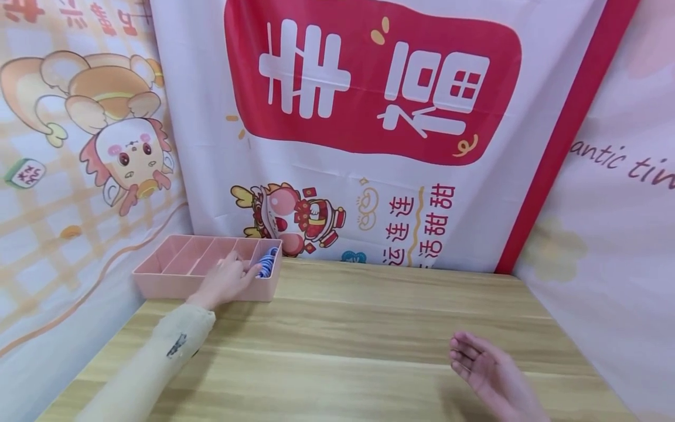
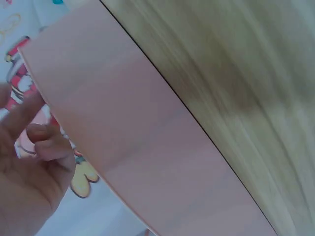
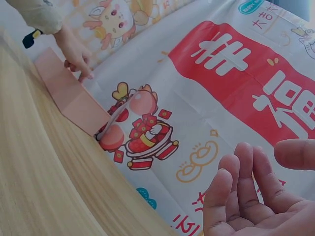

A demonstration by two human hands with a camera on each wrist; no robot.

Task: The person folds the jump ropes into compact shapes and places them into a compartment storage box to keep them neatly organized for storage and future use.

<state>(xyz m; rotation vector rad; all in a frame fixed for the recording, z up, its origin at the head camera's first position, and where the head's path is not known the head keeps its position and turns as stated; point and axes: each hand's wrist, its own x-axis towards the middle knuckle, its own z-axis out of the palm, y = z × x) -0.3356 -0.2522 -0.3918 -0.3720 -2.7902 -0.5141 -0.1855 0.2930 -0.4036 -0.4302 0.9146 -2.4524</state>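
Observation:
A pink divided box [image 1: 205, 287] stands at the back left of the table. Its right-end compartment contains a bundle of blue and white looped strands [image 1: 268, 262]; their exact kind is too small to tell. My left hand [image 1: 228, 280] reaches over the box's front wall, one finger stretched toward the blue bundle and other fingertips down inside. In the left wrist view, that hand [image 2: 34, 162] shows beside the rim, its fingers loosely bent and partly hidden by the wall. Above the front right of the table, my right hand [image 1: 487, 369] is held with relaxed fingers, touching nothing.
The wooden table [image 1: 337, 346] meets a white hanging cloth [image 1: 200, 146] with red print at the back. Printed cloths also border the left and right sides. Dividers split the pink box into several compartments.

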